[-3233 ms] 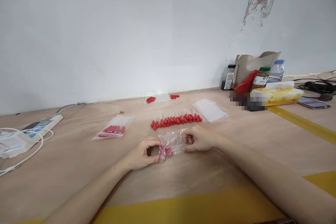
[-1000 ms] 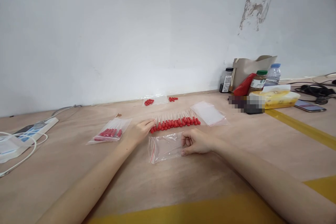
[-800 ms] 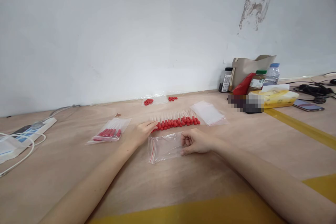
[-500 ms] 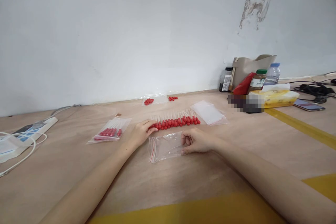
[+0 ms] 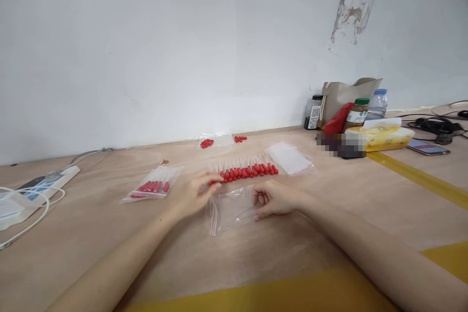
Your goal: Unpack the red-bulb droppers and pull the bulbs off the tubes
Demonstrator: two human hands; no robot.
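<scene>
My right hand [image 5: 275,198] is closed on the open end of a clear zip bag [image 5: 231,209] with a red seal strip, which lies flat on the wooden table. My left hand [image 5: 199,190], slightly blurred, is just left of the bag. Its fingertips are pinched on a red-bulbed dropper at the left end of a row of red-bulbed droppers [image 5: 250,171]. The row lies just beyond the bag.
A filled bag of droppers [image 5: 153,185] lies to the left, and a stack of empty bags [image 5: 291,158] to the right of the row. Loose red bulbs [image 5: 207,143] sit near the wall. A power strip [image 5: 47,180] and white cable are far left. Bottles, a tissue pack [image 5: 388,136] and a phone [image 5: 427,146] are at the right.
My left hand reached from the bag to the left end of the dropper row, pinched there, and has now drawn back toward the bag. My right hand kept hold of the bag.
</scene>
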